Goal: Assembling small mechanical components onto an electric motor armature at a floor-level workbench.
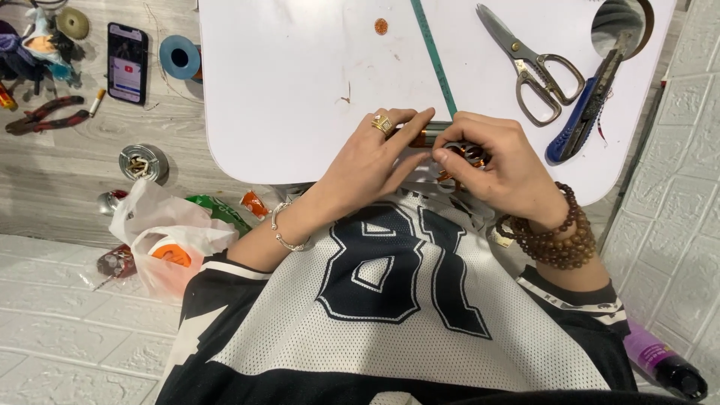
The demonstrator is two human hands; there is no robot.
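My left hand [375, 154], with a gold ring and a silver bracelet, grips one end of a small metal cylinder wound with copper wire [429, 135] at the near edge of a white table [285, 90]. My right hand [499, 169], wearing brown bead bracelets, pinches the copper-coloured part [474, 154] of the same piece. Fingers cover most of it, so its shape is unclear.
On the table lie scissors [536, 71], a blue utility knife [581, 120], a green strip [433, 52] and a small copper disc [381, 26]. On the floor at left are a phone [127, 61], blue tape roll [179, 57], pliers [41, 116], an ashtray [141, 163] and plastic bags [169, 232].
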